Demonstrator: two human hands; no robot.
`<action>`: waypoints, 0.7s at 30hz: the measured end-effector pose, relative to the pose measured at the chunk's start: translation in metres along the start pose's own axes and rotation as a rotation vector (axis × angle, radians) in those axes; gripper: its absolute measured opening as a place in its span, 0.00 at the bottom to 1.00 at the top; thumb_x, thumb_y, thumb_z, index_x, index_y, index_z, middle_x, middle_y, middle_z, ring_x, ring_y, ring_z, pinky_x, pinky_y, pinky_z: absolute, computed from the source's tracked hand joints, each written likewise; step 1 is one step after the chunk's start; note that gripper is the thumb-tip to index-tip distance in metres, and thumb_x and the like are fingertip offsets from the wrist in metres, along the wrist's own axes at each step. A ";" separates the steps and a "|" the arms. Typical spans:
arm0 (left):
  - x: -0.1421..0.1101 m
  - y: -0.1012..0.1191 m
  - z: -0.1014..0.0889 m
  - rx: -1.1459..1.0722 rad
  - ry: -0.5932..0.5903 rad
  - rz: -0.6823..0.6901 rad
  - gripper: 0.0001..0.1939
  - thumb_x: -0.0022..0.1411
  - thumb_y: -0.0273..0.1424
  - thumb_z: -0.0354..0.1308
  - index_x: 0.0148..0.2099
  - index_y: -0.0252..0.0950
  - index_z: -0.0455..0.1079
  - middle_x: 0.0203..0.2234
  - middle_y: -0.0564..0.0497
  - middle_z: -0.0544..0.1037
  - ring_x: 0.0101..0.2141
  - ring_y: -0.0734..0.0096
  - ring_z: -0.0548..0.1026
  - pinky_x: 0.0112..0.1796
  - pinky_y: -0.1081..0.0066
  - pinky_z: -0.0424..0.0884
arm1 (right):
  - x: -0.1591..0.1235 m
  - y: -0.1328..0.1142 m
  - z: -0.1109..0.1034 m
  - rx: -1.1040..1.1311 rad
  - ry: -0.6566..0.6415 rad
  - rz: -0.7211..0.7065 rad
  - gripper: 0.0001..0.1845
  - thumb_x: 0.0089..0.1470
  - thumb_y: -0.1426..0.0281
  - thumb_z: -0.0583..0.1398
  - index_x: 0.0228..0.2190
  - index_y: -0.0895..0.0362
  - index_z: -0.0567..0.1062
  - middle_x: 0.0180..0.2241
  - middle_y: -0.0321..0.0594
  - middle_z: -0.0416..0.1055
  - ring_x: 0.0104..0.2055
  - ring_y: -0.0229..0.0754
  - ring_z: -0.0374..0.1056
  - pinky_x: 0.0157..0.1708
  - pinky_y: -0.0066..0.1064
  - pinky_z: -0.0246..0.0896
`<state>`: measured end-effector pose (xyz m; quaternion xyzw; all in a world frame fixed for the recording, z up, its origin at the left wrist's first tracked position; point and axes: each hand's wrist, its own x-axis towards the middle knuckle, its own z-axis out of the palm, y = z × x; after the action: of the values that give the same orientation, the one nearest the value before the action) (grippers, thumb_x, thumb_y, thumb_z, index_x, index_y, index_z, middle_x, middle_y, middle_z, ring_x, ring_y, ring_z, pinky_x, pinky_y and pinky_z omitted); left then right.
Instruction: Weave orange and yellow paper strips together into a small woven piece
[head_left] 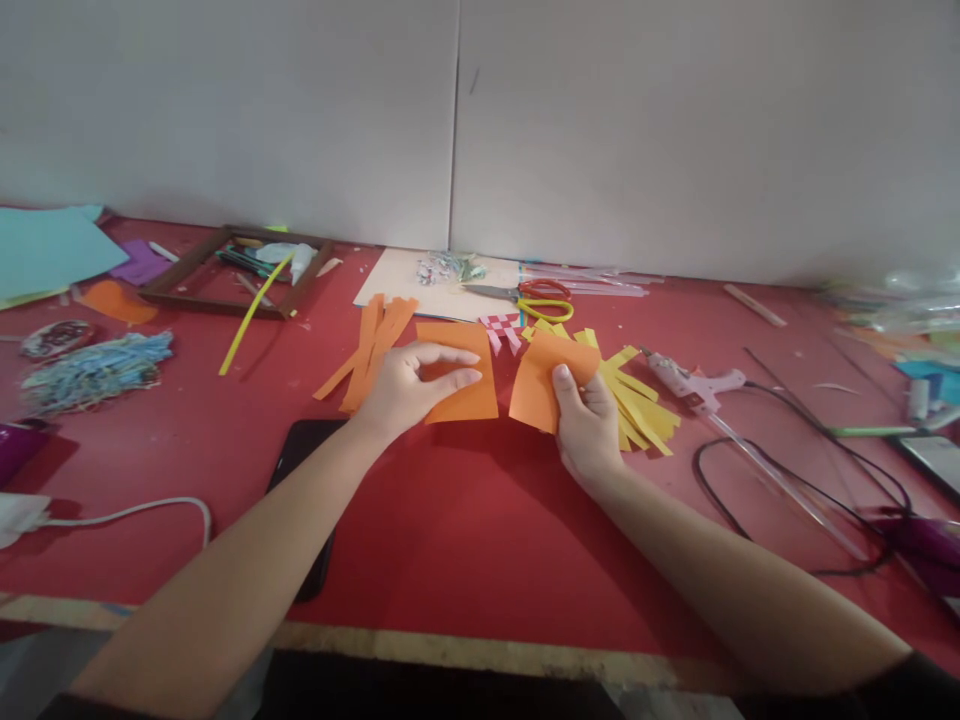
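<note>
My left hand (411, 388) rests on a flat orange paper rectangle (469, 398) on the red table, fingers curled with fingertips pressing its middle. My right hand (587, 420) pinches the lower edge of a second orange paper piece (541, 378), which curves up off the table. Several orange paper strips (373, 345) lie just left of my left hand. A fan of yellow paper strips (637, 400) lies under and right of my right hand. A small pink and white woven paper piece (501, 328) sits behind the two orange sheets.
Scissors with orange and yellow handles (536, 295) lie on a cream sheet (397, 285) at the back. A pink glue gun (694, 378) with black cable (757, 480) is at right. A wooden frame (199, 285), shredded blue paper (97, 368), a black phone (300, 450) and a white cable (135, 512) lie at left.
</note>
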<state>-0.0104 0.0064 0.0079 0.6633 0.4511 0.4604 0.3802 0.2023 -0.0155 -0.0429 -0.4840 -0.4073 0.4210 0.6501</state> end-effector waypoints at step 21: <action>-0.003 -0.016 -0.008 0.542 -0.184 -0.084 0.32 0.67 0.55 0.43 0.58 0.41 0.71 0.31 0.47 0.82 0.33 0.58 0.80 0.30 0.69 0.69 | -0.012 -0.018 -0.001 -0.185 -0.305 0.078 0.23 0.50 0.47 0.63 0.39 0.51 0.74 0.36 0.40 0.79 0.36 0.48 0.76 0.33 0.39 0.75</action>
<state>-0.0219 0.0091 -0.0051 0.7606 0.5481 0.2448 0.2473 0.2017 -0.0302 -0.0272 -0.4879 -0.5190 0.4750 0.5168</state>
